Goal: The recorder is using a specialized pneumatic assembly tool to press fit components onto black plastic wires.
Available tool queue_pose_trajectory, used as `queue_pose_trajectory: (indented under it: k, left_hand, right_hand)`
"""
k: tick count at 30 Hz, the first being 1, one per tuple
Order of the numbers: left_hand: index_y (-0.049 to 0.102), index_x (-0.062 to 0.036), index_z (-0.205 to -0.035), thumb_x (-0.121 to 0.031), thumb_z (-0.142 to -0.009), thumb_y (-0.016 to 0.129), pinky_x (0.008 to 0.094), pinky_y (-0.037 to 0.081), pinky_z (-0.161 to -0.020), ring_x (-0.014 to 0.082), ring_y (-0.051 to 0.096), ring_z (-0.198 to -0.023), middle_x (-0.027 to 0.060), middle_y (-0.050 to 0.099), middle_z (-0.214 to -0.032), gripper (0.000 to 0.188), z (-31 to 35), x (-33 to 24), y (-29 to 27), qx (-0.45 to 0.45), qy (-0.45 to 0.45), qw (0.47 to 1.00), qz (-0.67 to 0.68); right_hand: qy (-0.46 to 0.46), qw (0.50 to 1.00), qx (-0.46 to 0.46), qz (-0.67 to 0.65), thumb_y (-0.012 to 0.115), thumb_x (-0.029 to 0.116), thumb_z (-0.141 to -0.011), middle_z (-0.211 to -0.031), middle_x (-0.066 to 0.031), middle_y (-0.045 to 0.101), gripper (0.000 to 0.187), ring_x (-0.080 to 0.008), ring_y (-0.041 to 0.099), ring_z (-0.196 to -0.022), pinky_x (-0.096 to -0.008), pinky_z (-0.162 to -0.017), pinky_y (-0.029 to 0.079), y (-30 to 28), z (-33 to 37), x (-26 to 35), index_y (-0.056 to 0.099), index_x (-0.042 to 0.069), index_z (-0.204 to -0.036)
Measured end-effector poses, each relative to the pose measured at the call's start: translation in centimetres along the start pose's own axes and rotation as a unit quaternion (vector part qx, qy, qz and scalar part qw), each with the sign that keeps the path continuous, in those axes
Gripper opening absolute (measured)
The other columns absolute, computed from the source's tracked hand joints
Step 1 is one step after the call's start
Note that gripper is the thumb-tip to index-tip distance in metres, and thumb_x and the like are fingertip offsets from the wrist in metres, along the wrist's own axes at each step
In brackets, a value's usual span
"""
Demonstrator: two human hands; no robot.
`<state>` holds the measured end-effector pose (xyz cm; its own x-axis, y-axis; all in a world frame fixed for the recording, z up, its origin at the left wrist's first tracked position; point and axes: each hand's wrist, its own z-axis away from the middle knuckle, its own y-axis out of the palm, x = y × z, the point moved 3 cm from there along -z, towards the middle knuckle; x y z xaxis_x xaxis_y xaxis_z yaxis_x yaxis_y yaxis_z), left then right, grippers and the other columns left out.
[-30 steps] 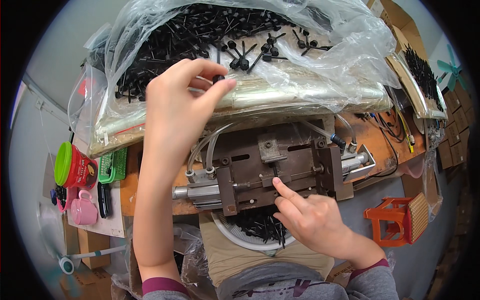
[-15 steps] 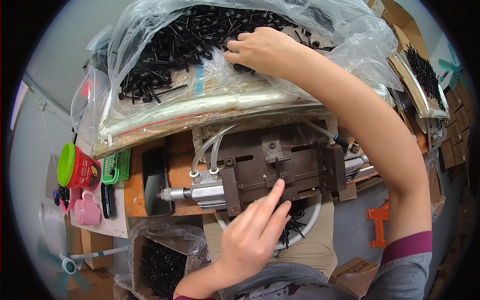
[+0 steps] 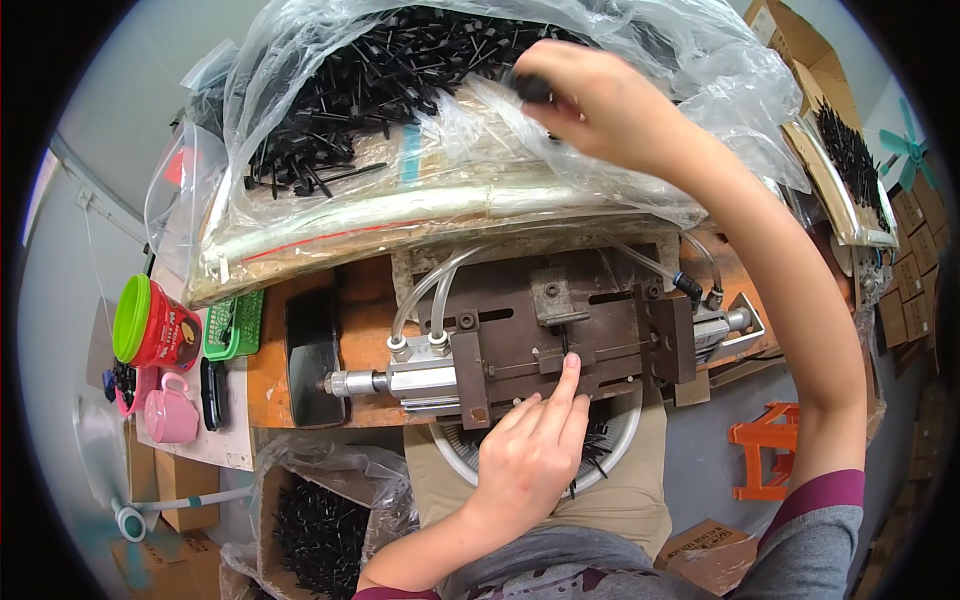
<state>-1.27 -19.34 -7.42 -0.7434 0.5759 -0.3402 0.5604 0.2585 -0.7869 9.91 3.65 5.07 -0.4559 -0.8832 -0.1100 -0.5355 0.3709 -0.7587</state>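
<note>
My left hand (image 3: 528,447) rests over the front of a brown metal fixture (image 3: 515,362). Its index finger is stretched out, the tip on or close to a thin black pin-shaped part (image 3: 565,340) set in the middle of the fixture. Above the pile, my right hand (image 3: 612,110) is closed on a black part (image 3: 533,88), of which only a dark blurred end shows. Many thin black parts with wider heads (image 3: 400,75) lie heaped on a plastic-lined tray (image 3: 350,250) beyond the fixture.
Silver air cylinders (image 3: 420,383) with clear hoses flank the fixture. Left stand a dark phone (image 3: 315,350), green basket (image 3: 235,325), red tub (image 3: 160,325) and pink mug (image 3: 172,410). Below are a lined box of black parts (image 3: 320,535), a white-rimmed basin (image 3: 628,440) and an orange stool (image 3: 765,450).
My right hand has risen from the pile and shifted right with a black part in it. My left hand has moved slightly right, its index finger still at the fixture.
</note>
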Motion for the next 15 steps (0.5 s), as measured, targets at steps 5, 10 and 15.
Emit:
queue_pose_trajectory:
  k: [5,10,15]
  left_hand:
    - [0.071,-0.0009,-0.098,-0.015,-0.078,0.079,0.0316,0.058,-0.075,0.0244,0.072,-0.077,0.0189,0.066,-0.128,0.025,-0.1,-0.2,-0.3,0.049,-0.006,0.999,-0.004]
    - [0.071,-0.001,-0.11,-0.012,-0.077,0.084,0.03,0.059,-0.076,0.0244,0.072,-0.096,0.0191,0.068,-0.125,0.037,-2.3,0.4,-4.9,-0.051,-0.039,0.992,0.113]
    - [0.071,0.001,-0.115,0.003,-0.073,0.083,0.0316,0.06,-0.079,0.0264,0.071,-0.099,0.0176,0.072,-0.112,0.043,-3.6,1.3,-7.0,-0.186,-0.048,0.972,0.135]
  right_hand:
    - [0.36,0.87,-0.078,-0.327,0.076,0.028,-0.089,-0.078,0.0002,0.062,0.029,-0.0065,0.056,-0.065,-0.0222,-0.064,0.044,-2.5,1.8,-3.5,0.069,0.002,-0.1]
    - [0.407,0.735,-0.095,-0.534,0.081,0.021,-0.084,-0.074,-0.0053,0.064,0.035,-0.0099,0.062,-0.064,-0.0227,-0.06,0.051,-3.9,3.1,1.9,0.062,-0.005,-0.096]
    - [0.493,0.577,0.072,-0.647,0.074,0.017,-0.091,-0.076,-0.0014,0.065,0.02,-0.007,0.061,-0.06,-0.021,-0.049,0.049,-4.0,7.9,11.5,0.068,0.0,-0.099]
